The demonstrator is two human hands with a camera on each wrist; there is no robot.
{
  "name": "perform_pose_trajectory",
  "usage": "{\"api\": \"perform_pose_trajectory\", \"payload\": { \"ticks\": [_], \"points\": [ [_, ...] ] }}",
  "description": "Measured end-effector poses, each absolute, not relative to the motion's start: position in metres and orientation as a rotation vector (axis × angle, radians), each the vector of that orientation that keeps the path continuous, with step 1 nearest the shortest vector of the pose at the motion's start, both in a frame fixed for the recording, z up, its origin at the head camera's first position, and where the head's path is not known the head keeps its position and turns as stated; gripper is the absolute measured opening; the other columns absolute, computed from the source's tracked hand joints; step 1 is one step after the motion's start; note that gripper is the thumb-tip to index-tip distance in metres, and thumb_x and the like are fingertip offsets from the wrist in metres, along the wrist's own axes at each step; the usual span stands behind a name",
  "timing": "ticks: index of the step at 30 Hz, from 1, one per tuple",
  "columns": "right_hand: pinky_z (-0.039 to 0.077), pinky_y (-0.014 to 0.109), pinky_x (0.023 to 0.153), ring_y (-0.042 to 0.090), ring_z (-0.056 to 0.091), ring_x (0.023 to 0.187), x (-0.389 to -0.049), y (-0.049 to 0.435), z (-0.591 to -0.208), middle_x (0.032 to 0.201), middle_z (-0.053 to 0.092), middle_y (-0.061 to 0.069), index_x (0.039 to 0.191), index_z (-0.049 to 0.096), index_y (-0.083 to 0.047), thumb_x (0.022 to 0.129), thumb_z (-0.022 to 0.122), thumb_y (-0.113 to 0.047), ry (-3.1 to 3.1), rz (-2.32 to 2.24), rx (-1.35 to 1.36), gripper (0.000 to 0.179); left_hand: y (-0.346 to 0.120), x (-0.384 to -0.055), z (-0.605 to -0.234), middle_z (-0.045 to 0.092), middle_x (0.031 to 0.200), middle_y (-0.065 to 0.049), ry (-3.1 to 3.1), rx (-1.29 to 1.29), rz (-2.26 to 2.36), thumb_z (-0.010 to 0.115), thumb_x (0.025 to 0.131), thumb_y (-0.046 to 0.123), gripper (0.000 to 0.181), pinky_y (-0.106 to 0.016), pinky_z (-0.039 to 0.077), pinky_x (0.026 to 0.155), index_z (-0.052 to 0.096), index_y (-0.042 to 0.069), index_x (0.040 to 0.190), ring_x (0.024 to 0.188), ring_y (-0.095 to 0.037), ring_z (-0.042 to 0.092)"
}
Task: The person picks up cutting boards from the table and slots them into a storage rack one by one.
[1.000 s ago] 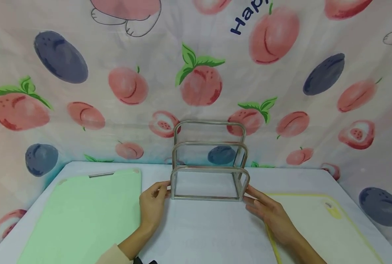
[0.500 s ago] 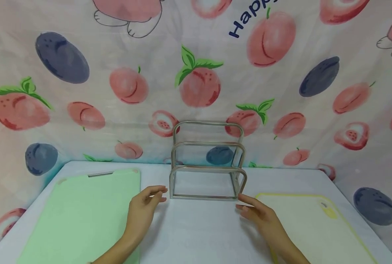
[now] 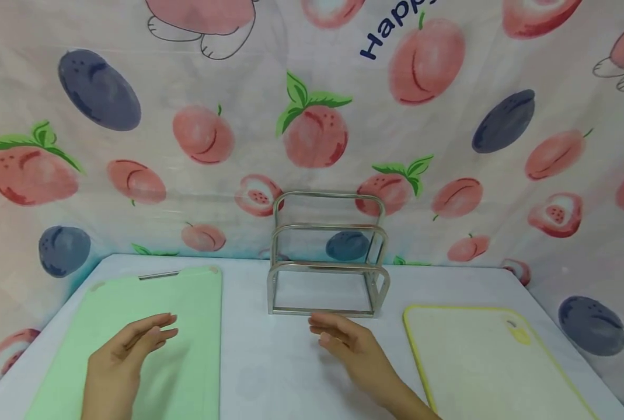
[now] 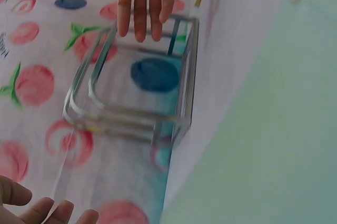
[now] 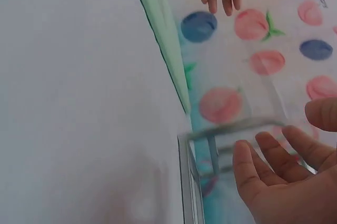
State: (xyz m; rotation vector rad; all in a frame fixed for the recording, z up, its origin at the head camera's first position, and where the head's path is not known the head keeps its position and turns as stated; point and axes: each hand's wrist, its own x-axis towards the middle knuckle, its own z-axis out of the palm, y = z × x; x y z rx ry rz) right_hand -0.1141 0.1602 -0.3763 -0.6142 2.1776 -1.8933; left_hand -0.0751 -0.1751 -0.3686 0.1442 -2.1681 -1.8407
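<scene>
A metal rack (image 3: 319, 267) with three rounded hoops stands upright at the back middle of the white table. My left hand (image 3: 125, 361) hovers over the green cutting board (image 3: 185, 303), fingers loosely bent and holding nothing. In front of the rack's lower bar is my right hand (image 3: 351, 353), relaxed with nothing in it. Both wrist views show the fingers spread apart: the left hand (image 4: 45, 211) at the lower left of its view, the right hand (image 5: 287, 182) at the lower right of its own, apart from the rack as far as I can tell.
A pale cutting board with a yellow rim (image 3: 417, 356) lies flat on the right of the table. Behind the table hangs a cloth (image 3: 312, 35) printed with peaches and blue fruit. White tabletop (image 3: 269, 367) lies between the two boards.
Both hands were at the rack's sides and have let go of it. The left hand has moved left over the green board; the right hand has moved left, in front of the rack.
</scene>
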Motion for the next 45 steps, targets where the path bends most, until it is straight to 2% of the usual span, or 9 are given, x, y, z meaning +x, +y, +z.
{"api": "perform_pose_trajectory", "payload": {
  "ticks": [7, 15, 18, 26, 31, 35, 38, 42, 45],
  "points": [
    [0.044, 0.026, 0.095, 0.029, 0.05, 0.122, -0.114, 0.109, -0.386, 0.132, 0.052, 0.016, 0.142, 0.041, -0.007, 0.1, 0.051, -0.015, 2.038, -1.917, -0.636, 0.044, -0.228, -0.072, -0.386, 0.071, 0.101, 0.007, -1.918, 0.241, -1.946, 0.06, 0.095, 0.012, 0.025, -0.014, 0.05, 0.074, 0.067, 0.001, 0.116, 0.086, -0.007, 0.069],
    [0.042, 0.026, 0.098, 0.026, 0.05, 0.123, -0.119, 0.058, -0.398, 0.133, 0.054, 0.008, 0.138, 0.048, -0.009, 0.097, 0.055, -0.016, 2.116, -1.94, -0.581, 0.042, -0.259, -0.086, -0.39, 0.073, 0.089, 0.001, -1.589, 0.505, -1.977, 0.061, 0.092, 0.006, 0.019, -0.018, 0.053, 0.07, 0.071, -0.001, 0.108, 0.074, -0.012, 0.07],
    [0.041, 0.027, 0.098, 0.027, 0.051, 0.122, -0.121, 0.043, -0.399, 0.132, 0.055, 0.008, 0.137, 0.05, -0.008, 0.097, 0.055, -0.017, 2.112, -1.974, -0.559, 0.041, -0.271, -0.09, -0.395, 0.072, 0.085, 0.004, -1.576, 0.582, -1.974, 0.061, 0.093, 0.008, 0.018, -0.016, 0.052, 0.068, 0.073, 0.005, 0.105, 0.073, -0.009, 0.07],
    [0.043, 0.028, 0.097, 0.027, 0.052, 0.12, -0.127, 0.017, -0.409, 0.13, 0.056, 0.012, 0.135, 0.05, -0.003, 0.096, 0.055, -0.019, 1.975, -2.127, -0.385, 0.042, -0.294, -0.092, -0.415, 0.072, 0.083, 0.005, -1.526, 0.617, -1.965, 0.062, 0.092, 0.007, 0.014, -0.015, 0.052, 0.066, 0.075, 0.009, 0.095, 0.072, -0.006, 0.069],
    [0.039, 0.034, 0.102, 0.025, 0.049, 0.124, -0.129, 0.015, -0.415, 0.135, 0.052, 0.009, 0.142, 0.043, -0.007, 0.097, 0.054, -0.022, 1.932, -2.165, -0.315, 0.049, -0.296, -0.099, -0.414, 0.071, 0.081, 0.008, -1.528, 0.69, -1.935, 0.063, 0.092, 0.011, 0.013, -0.012, 0.05, 0.066, 0.076, 0.01, 0.093, 0.071, -0.003, 0.069],
    [0.037, 0.034, 0.103, 0.025, 0.043, 0.129, -0.128, 0.013, -0.419, 0.141, 0.045, 0.009, 0.148, 0.032, -0.009, 0.098, 0.054, -0.022, 1.909, -2.139, -0.383, 0.056, -0.296, -0.1, -0.411, 0.069, 0.076, 0.018, -1.635, 0.82, -1.867, 0.061, 0.094, 0.014, 0.016, -0.006, 0.046, 0.068, 0.077, 0.017, 0.092, 0.072, 0.006, 0.065],
    [0.036, 0.032, 0.104, 0.026, 0.039, 0.132, -0.126, 0.012, -0.421, 0.143, 0.041, 0.01, 0.149, 0.029, -0.009, 0.098, 0.053, -0.022, 1.887, -2.105, -0.476, 0.058, -0.297, -0.095, -0.41, 0.063, 0.071, 0.029, -1.796, 0.949, -1.703, 0.058, 0.095, 0.02, 0.02, -0.002, 0.036, 0.065, 0.078, 0.026, 0.095, 0.074, 0.014, 0.056],
    [0.034, 0.028, 0.105, 0.026, 0.035, 0.135, -0.124, 0.01, -0.423, 0.147, 0.036, 0.013, 0.149, 0.027, -0.006, 0.099, 0.052, -0.022, 1.843, -2.057, -0.585, 0.058, -0.299, -0.089, -0.412, 0.056, 0.066, 0.037, -1.887, 1.057, -1.548, 0.058, 0.094, 0.022, 0.023, -0.009, 0.03, 0.061, 0.078, 0.035, 0.095, 0.08, 0.011, 0.046],
    [0.032, 0.027, 0.106, 0.027, 0.032, 0.137, -0.122, 0.009, -0.425, 0.149, 0.033, 0.016, 0.149, 0.025, -0.003, 0.099, 0.052, -0.02, 1.812, -2.068, -0.627, 0.059, -0.3, -0.088, -0.414, 0.054, 0.067, 0.04, -1.879, 1.084, -1.551, 0.059, 0.093, 0.024, 0.023, -0.008, 0.029, 0.065, 0.076, 0.038, 0.098, 0.091, 0.01, 0.047]
  ]
}}
